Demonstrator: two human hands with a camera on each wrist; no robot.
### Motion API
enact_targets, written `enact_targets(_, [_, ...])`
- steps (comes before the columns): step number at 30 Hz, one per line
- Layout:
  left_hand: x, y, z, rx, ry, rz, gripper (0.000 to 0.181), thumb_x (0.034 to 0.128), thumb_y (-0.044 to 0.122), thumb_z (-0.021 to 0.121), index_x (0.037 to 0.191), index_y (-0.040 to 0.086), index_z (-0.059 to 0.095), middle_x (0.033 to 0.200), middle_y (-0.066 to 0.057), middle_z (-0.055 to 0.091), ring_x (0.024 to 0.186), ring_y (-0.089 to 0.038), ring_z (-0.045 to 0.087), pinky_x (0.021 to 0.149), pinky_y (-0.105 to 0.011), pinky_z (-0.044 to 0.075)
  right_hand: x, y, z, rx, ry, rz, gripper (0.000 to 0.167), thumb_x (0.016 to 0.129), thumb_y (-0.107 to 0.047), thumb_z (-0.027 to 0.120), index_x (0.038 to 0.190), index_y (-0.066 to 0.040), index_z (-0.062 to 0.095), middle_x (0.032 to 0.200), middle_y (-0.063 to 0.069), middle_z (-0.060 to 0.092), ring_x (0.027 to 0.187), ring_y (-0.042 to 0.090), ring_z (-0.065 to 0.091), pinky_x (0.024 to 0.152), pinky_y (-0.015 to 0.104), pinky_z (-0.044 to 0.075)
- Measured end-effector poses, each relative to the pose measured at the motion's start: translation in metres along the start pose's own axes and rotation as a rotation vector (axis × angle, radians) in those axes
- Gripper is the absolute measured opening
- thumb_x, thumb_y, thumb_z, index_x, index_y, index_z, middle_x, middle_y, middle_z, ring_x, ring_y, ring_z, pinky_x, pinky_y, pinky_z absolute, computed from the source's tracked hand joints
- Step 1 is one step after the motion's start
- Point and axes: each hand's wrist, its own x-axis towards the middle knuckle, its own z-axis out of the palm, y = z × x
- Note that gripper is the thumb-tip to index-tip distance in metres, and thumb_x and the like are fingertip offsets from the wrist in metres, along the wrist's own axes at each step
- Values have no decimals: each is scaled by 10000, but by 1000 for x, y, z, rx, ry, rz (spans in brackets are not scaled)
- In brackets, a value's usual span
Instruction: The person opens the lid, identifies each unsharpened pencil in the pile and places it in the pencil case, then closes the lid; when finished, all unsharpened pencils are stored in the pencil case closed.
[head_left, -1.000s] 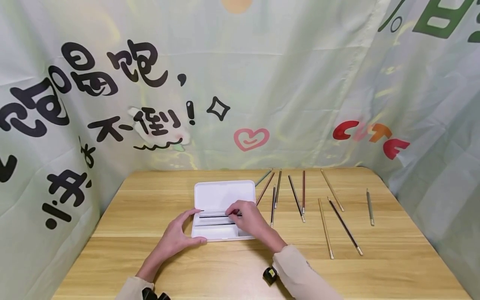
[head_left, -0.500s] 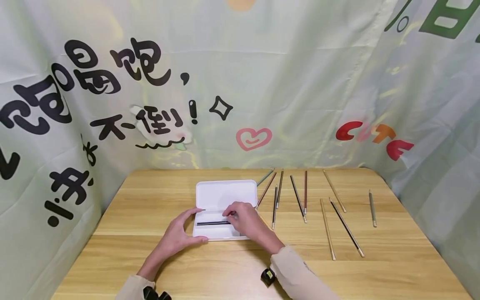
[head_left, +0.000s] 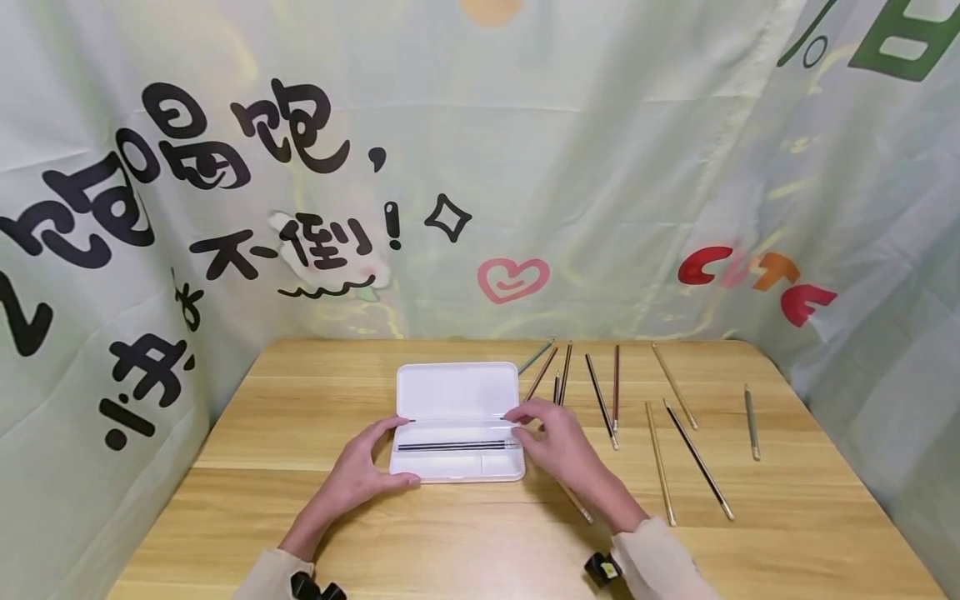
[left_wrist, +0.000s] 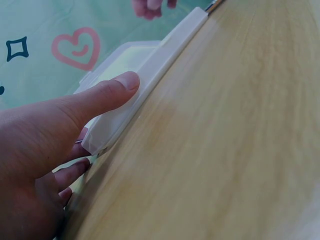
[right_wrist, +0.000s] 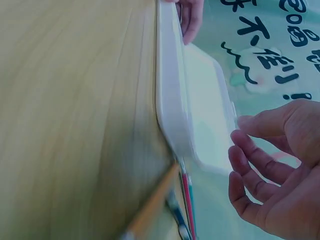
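A white pencil case (head_left: 438,467) lies with its lid (head_left: 457,390) raised at the back. Dark striped pencils (head_left: 453,446) rest side by side in its long compartment. My left hand (head_left: 356,471) grips the case's left end, thumb on the front edge and fingers toward the back; the left wrist view shows this thumb (left_wrist: 112,92) pressed against the case wall. Over the case's right end is my right hand (head_left: 558,442), its fingers loosely bent. In the right wrist view nothing is seen between the right hand's (right_wrist: 280,175) thumb and fingers.
A yellowish pencil (head_left: 576,502) lies partly beneath the right forearm. Behind the right hand are several pencils, among them a red-brown one (head_left: 542,373). More are scattered to the right, including a black one (head_left: 699,460) and a grey one (head_left: 752,425). A printed curtain (head_left: 600,167) hangs behind the table.
My right hand has moved right, from above the compartment to the case's right end. The pencil it held now lies in the compartment beside another. The left hand keeps its hold.
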Motion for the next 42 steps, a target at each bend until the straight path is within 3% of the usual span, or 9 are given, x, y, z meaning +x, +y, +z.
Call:
enact_targets(7, [-1,-1,2,4,3,12,934,636,534,953,1427,211,578,1461,-104,568,1364,-374,497,1120,-621,370,-24,18,-34,-68,115,-23,272,864,34,775,1119,-55,742,1045,94,736,932,231,681,736,392,602])
enact_targets(16, [0,-1,6,19,-4,-16,929,628,533,956,1428,247,579,1480,-78,555,1382,-348,484,1131,-596,368,-54,39,-60,-186,184,-48,404,812,52,815,1191,-26,698,1012,99,711,870,247,668,668,336,593])
enact_targets(25, [1,2,3,-4,-13,-37,943,617,532,961,1428,244,576,1489,-86,544,1388,-361,471,1137,-615,350,-75,59,-91,-284,231,42,410,820,7,828,1200,-9,676,965,95,668,837,240,635,602,275,573])
enact_targets(28, [0,2,2,-4,-14,-44,943,619,532,960,1430,241,574,1489,-91,543,1389,-363,469,1139,-617,346,-80,64,-101,-312,210,86,420,825,-9,825,1210,13,657,952,102,662,827,249,642,623,336,578])
enact_targets(32, [-1,2,1,-6,-13,-53,943,613,522,965,1427,246,576,1489,-88,543,1391,-358,468,1142,-610,345,-86,71,-112,-345,115,170,469,832,-50,824,1244,53,625,934,91,656,825,268,667,680,435,567])
enact_targets(37, [-1,4,1,-6,-16,-63,947,613,515,967,1430,243,575,1487,-96,543,1388,-363,469,1139,-616,345,-93,80,-115,-374,-8,265,523,838,-76,819,1271,115,598,908,60,621,795,206,623,659,379,536])
enact_targets(42, [-1,4,1,-5,-15,-61,946,614,519,966,1430,241,576,1487,-96,543,1389,-362,468,1138,-615,347,-97,85,-114,-373,-47,310,466,847,-29,793,1249,124,617,903,56,653,781,189,634,652,386,543])
